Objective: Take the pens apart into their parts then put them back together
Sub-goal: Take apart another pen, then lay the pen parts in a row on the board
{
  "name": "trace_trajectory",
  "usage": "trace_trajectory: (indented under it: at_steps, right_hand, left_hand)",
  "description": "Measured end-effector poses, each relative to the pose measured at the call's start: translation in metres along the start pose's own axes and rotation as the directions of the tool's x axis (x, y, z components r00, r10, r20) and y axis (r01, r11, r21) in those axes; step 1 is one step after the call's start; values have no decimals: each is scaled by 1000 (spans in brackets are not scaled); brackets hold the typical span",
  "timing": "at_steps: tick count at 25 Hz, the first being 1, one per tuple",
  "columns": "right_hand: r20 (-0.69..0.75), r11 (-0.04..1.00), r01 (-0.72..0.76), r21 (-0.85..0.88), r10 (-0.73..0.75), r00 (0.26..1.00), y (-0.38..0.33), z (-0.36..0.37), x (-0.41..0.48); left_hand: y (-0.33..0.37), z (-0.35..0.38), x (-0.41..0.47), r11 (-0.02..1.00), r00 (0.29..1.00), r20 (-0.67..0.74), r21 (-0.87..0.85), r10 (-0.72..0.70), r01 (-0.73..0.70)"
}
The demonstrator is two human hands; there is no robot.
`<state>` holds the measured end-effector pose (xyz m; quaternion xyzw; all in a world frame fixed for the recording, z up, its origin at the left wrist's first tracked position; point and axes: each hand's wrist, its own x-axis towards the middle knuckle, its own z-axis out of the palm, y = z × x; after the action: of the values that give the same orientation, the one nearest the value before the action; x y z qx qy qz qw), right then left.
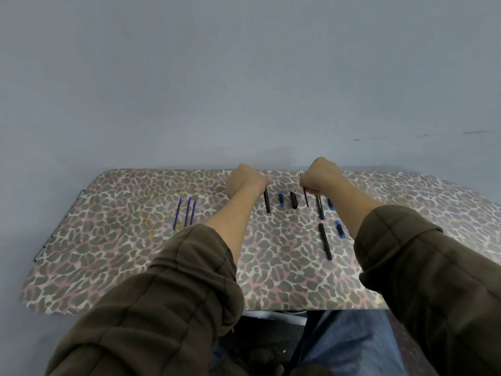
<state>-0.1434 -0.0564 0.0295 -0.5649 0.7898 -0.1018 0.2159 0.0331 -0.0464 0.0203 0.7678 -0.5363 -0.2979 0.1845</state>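
Pen parts lie spread on a leopard-print board (135,267). My left hand (245,180) pinches the far end of a black pen barrel (267,202). My right hand (320,177) grips a thin blue refill (305,198) that points down toward the board. Between the hands lie a small blue end piece (281,199) and a black cap (294,200). Right of them sit a black barrel with a blue tip (320,208), another black barrel (325,241) and two blue pieces (339,229). Three blue refills (185,213) lie side by side at the left.
A plain grey-blue wall (244,77) stands right behind the board's far edge. A thin metal frame (58,226) shows along the board's left side. My brown sleeves cover both forearms, and my jeans (352,343) show below the near edge.
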Motion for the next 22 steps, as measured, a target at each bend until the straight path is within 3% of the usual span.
trace_trajectory:
  at_steps: [10, 22]
  right_hand:
    - [50, 993, -13, -121, 19, 999, 15, 33, 22]
    - [79, 994, -105, -28, 107, 991, 19, 38, 25]
  left_hand:
    - [-11, 32, 18, 995, 998, -43, 87, -36, 40]
    - [-15, 43, 19, 995, 997, -57, 81, -61, 65]
